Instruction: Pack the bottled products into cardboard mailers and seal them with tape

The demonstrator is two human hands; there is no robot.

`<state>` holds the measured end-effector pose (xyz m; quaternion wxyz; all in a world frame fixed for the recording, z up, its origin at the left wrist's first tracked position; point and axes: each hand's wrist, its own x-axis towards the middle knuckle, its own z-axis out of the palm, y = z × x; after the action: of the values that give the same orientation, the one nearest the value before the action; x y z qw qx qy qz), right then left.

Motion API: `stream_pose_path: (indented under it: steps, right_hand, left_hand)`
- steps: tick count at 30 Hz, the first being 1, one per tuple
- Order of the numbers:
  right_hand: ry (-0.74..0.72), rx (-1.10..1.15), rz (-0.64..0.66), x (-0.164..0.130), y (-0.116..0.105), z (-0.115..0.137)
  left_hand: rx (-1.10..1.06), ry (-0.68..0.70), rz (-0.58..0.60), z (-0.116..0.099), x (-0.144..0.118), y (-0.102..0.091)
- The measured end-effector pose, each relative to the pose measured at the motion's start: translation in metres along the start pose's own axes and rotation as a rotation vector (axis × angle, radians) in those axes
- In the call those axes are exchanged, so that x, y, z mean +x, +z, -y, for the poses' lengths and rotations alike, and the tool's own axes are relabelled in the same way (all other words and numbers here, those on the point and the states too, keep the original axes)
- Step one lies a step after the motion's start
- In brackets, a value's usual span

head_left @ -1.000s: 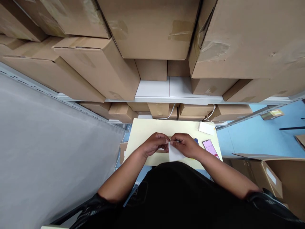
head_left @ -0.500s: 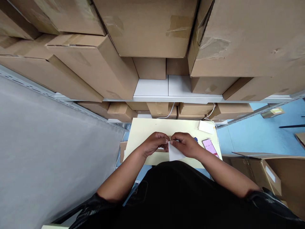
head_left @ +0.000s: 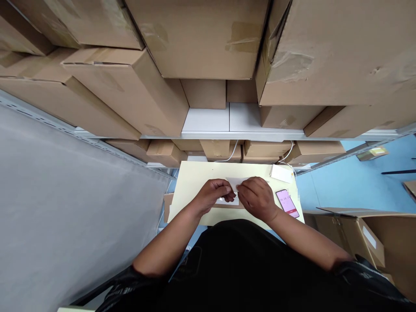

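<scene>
A small white piece of paper (head_left: pixel 233 183) is pinched in the fingers of my right hand (head_left: pixel 258 198), over the pale yellow table. Close beside its lower left edge is my left hand (head_left: pixel 212 195), with fingers curled and thumb against them; what lies between those fingertips is too small to make out. Beneath both hands, a flat brown cardboard piece (head_left: pixel 224 206) with a white patch (head_left: pixel 231 201) on it lies on the table, partly covered by my fingers.
On the table (head_left: pixel 195 173), a phone (head_left: pixel 287 203) with a lit pink screen and a white box (head_left: pixel 281 173) with a cable lie to the right. Shelves (head_left: pixel 208 135) loaded with cardboard boxes (head_left: pixel 201 39) rise ahead. A grey wall (head_left: pixel 74 203) stands left; open cartons (head_left: pixel 354 234) are at right.
My right hand has turned over, and the white paper has swung from hanging below the fingers to lying up and away from me. My left hand stays nearly in place.
</scene>
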<state>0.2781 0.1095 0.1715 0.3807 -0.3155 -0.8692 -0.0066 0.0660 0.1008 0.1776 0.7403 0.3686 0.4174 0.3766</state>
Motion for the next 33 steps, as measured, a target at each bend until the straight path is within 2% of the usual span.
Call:
stream_pose_path:
  steps: [6,17,33]
  right_hand:
    - [0.04,0.019,0.142,-0.007,0.008,0.005]
    - [0.017,0.019,0.068,-0.003,0.011,0.013]
    - [0.055,0.065,0.156,-0.009,0.009,0.02]
  left_hand:
    - [-0.031,0.053,-0.084,0.002,0.0,0.003]
    - [-0.036,0.08,-0.124,0.006,-0.002,-0.001]
    - [0.008,0.093,-0.13,0.013,-0.006,0.003]
